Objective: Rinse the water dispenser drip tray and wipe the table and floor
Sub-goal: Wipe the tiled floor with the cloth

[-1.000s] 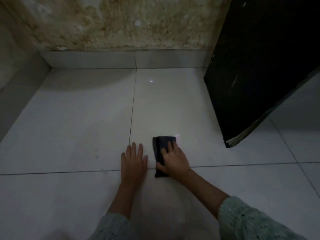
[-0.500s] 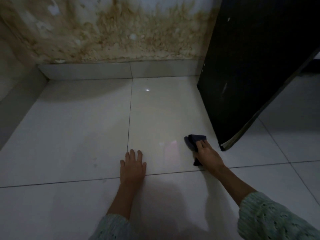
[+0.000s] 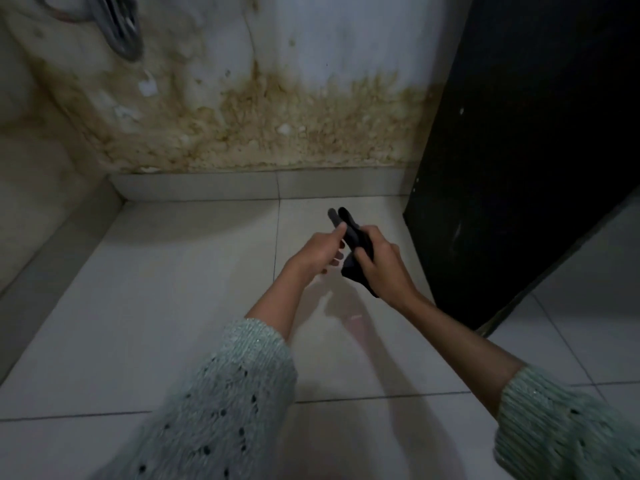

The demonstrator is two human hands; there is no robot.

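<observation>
**Both hands on the dark cloth, lifted off the floor**

Your right hand (image 3: 382,263) has its fingers curled round the dark cloth (image 3: 356,237), gripping it through the middle so that one end sticks up toward 12 o'clock and the other hangs below the palm toward 6 o'clock. Your left hand (image 3: 320,251) is up against the cloth from the 9 o'clock side, its fingers bent and touching the upper part; you cannot tell from here whether it truly pinches the fabric or only rests on it. The two hands meet at the cloth, held above the white tiled floor (image 3: 180,306), with their shadows falling on the tiles below. At 3 o'clock stands a black panel (image 3: 519,168). At 12 o'clock the stained wall (image 3: 277,133) rises above the tile skirting. Both forearms come out of pale green knitted sleeves (image 3: 225,403).
</observation>
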